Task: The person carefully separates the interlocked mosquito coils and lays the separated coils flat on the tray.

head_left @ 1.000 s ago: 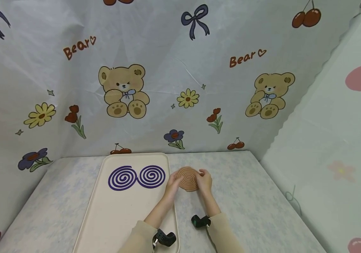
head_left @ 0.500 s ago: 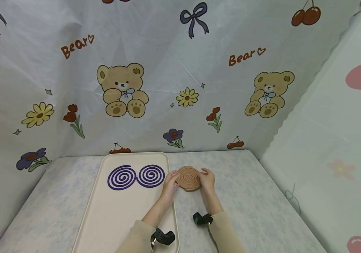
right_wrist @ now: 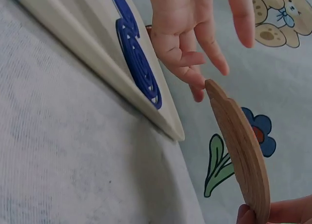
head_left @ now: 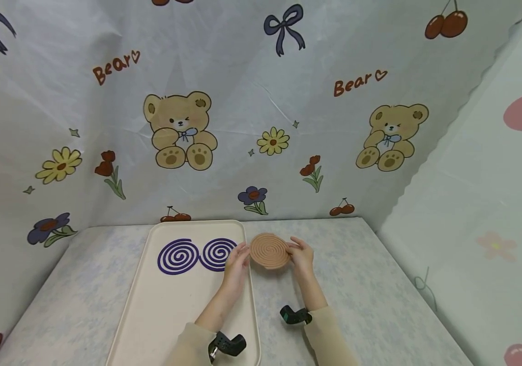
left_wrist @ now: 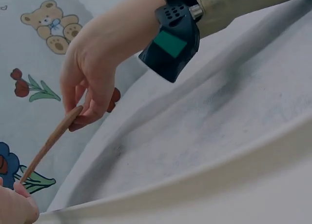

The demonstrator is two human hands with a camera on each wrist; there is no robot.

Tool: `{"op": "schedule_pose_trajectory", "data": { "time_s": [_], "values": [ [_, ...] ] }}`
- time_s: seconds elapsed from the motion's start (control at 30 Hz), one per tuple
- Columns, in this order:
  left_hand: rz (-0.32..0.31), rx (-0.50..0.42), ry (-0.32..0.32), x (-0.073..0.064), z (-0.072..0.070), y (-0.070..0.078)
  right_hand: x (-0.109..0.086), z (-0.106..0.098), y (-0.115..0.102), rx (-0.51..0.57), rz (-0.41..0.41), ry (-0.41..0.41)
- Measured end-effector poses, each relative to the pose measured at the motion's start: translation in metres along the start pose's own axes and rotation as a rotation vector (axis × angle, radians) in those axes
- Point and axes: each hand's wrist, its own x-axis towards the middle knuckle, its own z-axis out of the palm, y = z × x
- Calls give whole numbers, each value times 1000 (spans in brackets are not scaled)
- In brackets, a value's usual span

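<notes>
A round brown disc (head_left: 269, 251) with a spiral of coiled grooves is held up to the right of the tray, tilted. My right hand (head_left: 301, 255) pinches its right edge between thumb and fingers. The right wrist view shows the disc (right_wrist: 239, 151) nearly edge-on, thin, with a small notch in its rim. There my left hand (right_wrist: 190, 33) has its fingers spread and extended, fingertips right at the disc's far edge. In the head view my left hand (head_left: 236, 267) overlaps the tray's right rim and the right-hand purple spiral.
A cream tray (head_left: 183, 315) carries two purple spiral coils (head_left: 178, 256) side by side near its far end. The table (head_left: 357, 295) has a pale marbled cover. A cloth printed with bears stands behind, and a pale curtain (head_left: 471, 203) hangs on the right.
The disc has risen and shifted slightly left, tilting more. My left hand has moved left over the tray's rim, its fingers now only at the disc's edge. The purple spirals stay put.
</notes>
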Motion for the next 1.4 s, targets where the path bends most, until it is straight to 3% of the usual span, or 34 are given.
{"op": "schedule_pose_trajectory", "data": {
  "time_s": [0.3,0.43,0.8,1.1,1.4],
  "values": [
    [95,279,-112,-8,-28,37,-18,9,-19,63,-18,-100],
    [124,333,-87,-13,-38,53,-29,15,-28,64,-36,-162],
    [103,331,41,-28,-71,84,-62,36,-37,32,-71,-334],
    [115,289,107,-54,-108,91,-90,57,-31,12,-51,-468],
    [103,262,126,-77,-130,101,-110,69,-25,15,-29,-558]
  ]
}}
